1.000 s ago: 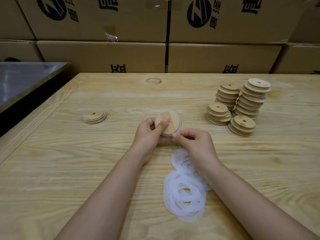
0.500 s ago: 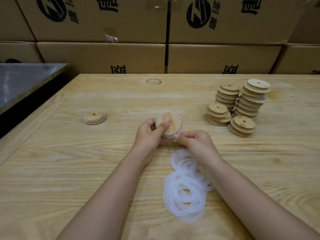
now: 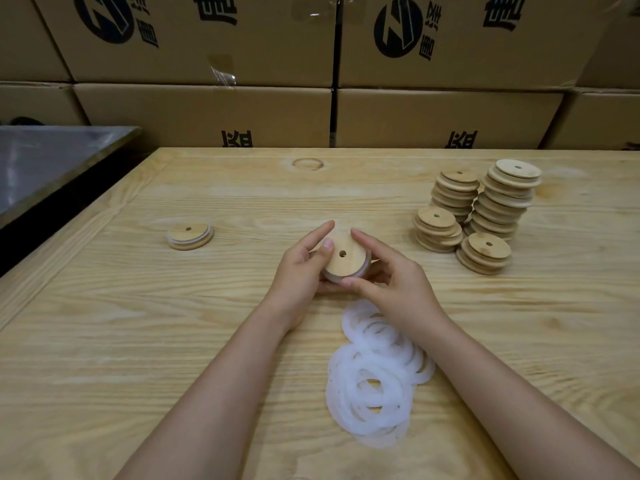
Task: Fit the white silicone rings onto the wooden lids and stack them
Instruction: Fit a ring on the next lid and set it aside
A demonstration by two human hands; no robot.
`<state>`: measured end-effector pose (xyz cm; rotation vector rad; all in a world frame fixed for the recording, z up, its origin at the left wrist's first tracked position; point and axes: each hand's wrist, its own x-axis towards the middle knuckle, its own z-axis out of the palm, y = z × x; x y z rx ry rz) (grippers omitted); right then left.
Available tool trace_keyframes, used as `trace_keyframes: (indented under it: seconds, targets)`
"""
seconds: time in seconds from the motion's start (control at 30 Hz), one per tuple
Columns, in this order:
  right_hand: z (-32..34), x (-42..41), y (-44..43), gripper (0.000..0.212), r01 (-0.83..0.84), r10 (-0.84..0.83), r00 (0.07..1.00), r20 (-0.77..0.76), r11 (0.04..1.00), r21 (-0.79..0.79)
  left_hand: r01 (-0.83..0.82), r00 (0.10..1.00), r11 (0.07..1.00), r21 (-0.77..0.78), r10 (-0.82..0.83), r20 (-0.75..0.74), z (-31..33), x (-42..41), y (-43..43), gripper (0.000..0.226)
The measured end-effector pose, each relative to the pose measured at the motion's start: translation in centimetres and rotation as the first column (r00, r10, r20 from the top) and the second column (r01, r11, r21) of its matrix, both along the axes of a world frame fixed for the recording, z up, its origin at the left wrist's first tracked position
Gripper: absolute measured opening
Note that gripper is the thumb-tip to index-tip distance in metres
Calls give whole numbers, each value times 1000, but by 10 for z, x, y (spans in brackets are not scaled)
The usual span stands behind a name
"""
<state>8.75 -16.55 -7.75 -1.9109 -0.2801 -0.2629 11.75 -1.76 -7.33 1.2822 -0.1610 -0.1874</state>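
Held wooden lid (image 3: 346,258), frame centre: rim partly hidden by fingers; its white ring (image 3: 334,277) shows at the lower edge only. Left hand (image 3: 301,268) and right hand (image 3: 391,282) both grip the lid, fingers curled round the rim, above the counter (image 3: 138,341). Ring pile (image 3: 374,382), below centre: overlapped, qty unreadable. Bare-lid stacks (image 3: 502,202), right: 4. Ringed stack (image 3: 189,236), left: 1. Cardboard boxes (image 3: 207,112), top: cut off, closed.

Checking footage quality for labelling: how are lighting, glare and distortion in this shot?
Head view: soft, even light, faint shadows under the left hand and right hand gripping the round wooden lid; dull sheen on the grey metal surface; wide-angle bowing curves the brown cardboard boxes; the pile of white silicone rings looks washed out.
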Motion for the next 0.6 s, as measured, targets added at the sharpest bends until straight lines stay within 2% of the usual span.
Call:
trace_keyframes:
  seconds: [0.13, 0.3, 0.47, 0.6]
  targets:
    - [-5, 4, -6, 63, 48, -48, 999, 12, 999, 14, 72, 997, 997, -9, -72, 15, 1, -1, 1, 36]
    - [-8, 5, -9, 57, 49, -49, 999, -16, 998, 44, 118, 991, 991, 62, -121, 54, 2, -3, 2, 52]
    - [-10, 8, -13, 63, 48, -45, 997, -56, 997, 63, 148, 986, 988, -51, -151, -64, 5, 0, 12, 40]
    - [-12, 11, -18, 71, 25, -16, 996, -85, 995, 99, 167, 980, 979, -117, -178, -88, 4, 1, 15, 41]
